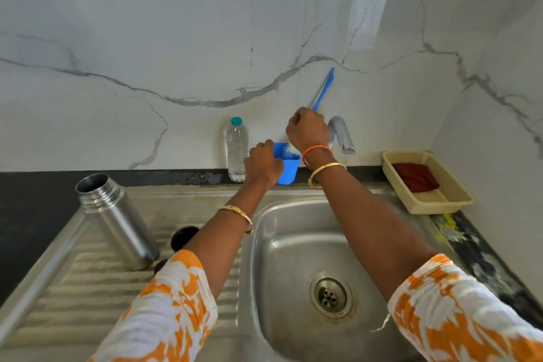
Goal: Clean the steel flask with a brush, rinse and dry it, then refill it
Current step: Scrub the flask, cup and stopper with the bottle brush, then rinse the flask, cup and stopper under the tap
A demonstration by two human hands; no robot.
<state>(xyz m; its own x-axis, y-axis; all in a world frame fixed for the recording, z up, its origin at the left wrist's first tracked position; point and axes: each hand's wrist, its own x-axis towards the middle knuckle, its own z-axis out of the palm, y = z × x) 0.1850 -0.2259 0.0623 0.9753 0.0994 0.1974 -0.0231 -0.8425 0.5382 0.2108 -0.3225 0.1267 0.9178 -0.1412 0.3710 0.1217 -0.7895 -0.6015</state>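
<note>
Place: On the ribbed steel draining board (88,297) left of the round steel sink basin (293,244), the tall cylindrical steel flask (117,220) is standing upright with its mouth open, well apart from both hands.
Flask handling: It is looking rigid and smooth, likely slippery once wet and light while empty; I judge the plain body below the threaded neck to be the safest place to grip.
Water bottle: A clear plastic bottle with a teal cap (236,150) is standing on the dark surface (35,194) against the marble wall, probably for the refill.
Basket: A cream plastic basket (458,200) is holding a red cloth (415,176) at the right, probably for drying.
Left hand: The left hand (263,163) is curling round the small blue plastic cup (289,170), steadying it.
Right hand: The right hand (307,129) is gripping the blue long-handled brush (323,88), its bristles dipping into the cup.
Lid: A black round cap (183,236) is lying beside the flask.
</note>
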